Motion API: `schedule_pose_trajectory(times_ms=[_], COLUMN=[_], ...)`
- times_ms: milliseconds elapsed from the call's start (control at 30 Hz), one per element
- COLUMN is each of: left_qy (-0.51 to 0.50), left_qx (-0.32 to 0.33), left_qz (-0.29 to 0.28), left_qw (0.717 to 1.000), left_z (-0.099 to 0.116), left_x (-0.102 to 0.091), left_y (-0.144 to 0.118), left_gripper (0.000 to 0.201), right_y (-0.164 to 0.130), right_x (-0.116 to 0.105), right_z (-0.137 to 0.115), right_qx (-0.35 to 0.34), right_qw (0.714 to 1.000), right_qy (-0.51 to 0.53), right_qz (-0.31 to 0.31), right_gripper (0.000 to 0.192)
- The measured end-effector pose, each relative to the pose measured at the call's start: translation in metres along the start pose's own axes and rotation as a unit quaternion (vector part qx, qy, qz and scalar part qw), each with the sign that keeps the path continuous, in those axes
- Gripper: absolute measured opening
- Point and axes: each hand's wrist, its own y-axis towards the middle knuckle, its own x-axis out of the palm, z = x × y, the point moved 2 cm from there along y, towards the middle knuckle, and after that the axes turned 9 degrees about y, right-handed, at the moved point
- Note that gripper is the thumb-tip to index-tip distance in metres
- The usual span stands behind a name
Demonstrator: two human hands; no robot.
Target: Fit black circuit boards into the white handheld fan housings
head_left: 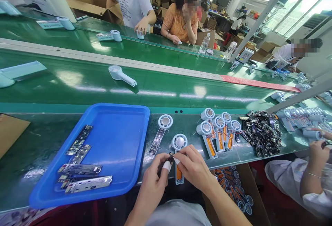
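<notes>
My left hand [157, 174] pinches a small dark circuit board [171, 154], mostly hidden by the fingers. The fingertips of my right hand [193, 169] are pressed together at the board's right side; what they hold is too small to make out. White covers wrap a digit on each hand. Just behind and beneath them lies a pale blue handheld fan half [179, 141] with a round grille and an orange battery [178, 175] in its handle. Another fan half [165, 121] lies to the left, with a long circuit board [157, 142] in its handle.
At left, a blue tray [121, 108] holds several long circuit boards [79, 139]. Right of my hands are several fan halves with batteries [220, 122] and a heap of circuit boards [261, 132]. A green conveyor [166, 87] carries a fan [121, 75]. Co-workers sit opposite and at right.
</notes>
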Motion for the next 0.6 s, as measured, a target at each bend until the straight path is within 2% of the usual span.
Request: schedule_pose_trajectory(times_ms=[100, 200, 400, 500, 600], left_qy=[-0.037, -0.026, 0.077, 0.11, 0.113], left_qx=[-0.022, -0.017, 0.079, 0.13, 0.148], left_qz=[0.023, 0.031, 0.073, 0.1, 0.11], left_qw=[0.999, 0.999, 0.991, 0.98, 0.976], left_z=[-0.003, -0.002, 0.001, -0.001, -0.005], left_x=[0.002, 0.001, -0.004, -0.003, -0.002], left_y=[-0.001, -0.002, -0.007, -0.01, -0.011], left_gripper=[0.044, 0.042, 0.038, 0.037, 0.037], right_y=[0.002, 0.005, 0.012, 0.014, 0.014], right_x=[-0.003, -0.006, -0.01, -0.009, -0.006], right_z=[-0.001, -0.005, -0.01, -0.012, -0.012], right_qx=[0.022, 0.004, -0.047, -0.052, -0.039], right_qw=[0.999, 0.995, 0.982, 0.979, 0.982], right_qy=[-0.03, -0.094, -0.171, -0.184, -0.174], right_qz=[-0.005, -0.023, -0.073, -0.074, -0.064], right_gripper=[0.022, 0.021, 0.023, 0.023, 0.022])
